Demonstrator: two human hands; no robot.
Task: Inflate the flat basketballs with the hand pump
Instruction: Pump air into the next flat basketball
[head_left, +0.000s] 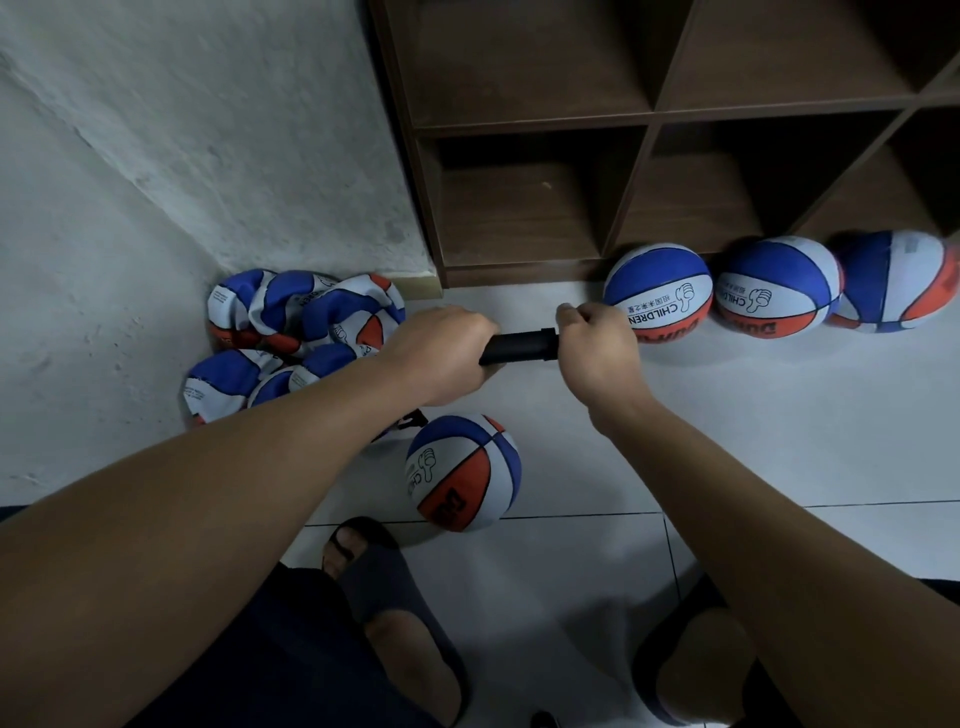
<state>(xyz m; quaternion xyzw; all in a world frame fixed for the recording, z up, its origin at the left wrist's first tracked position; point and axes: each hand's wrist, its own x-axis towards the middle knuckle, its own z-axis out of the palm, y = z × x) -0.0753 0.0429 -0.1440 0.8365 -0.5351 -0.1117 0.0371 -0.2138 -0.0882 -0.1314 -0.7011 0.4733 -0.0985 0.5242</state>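
Observation:
I hold a black hand pump (522, 347) level above the floor. My left hand (439, 353) grips its left end and my right hand (597, 345) grips the handle end on the right. A round blue, white and orange basketball (462, 472) sits on the tiles just below my hands, with a thin black hose (410, 420) showing beside it under my left wrist. Several flat, crumpled basketballs (296, 338) lie piled in the wall corner at the left.
Three inflated basketballs (658, 292) (778, 286) (893, 280) line the foot of a dark wooden cubby shelf (524, 208). A rough white wall (182, 156) stands at the left. My feet in dark sandals (395, 597) rest on the white tiled floor (779, 441).

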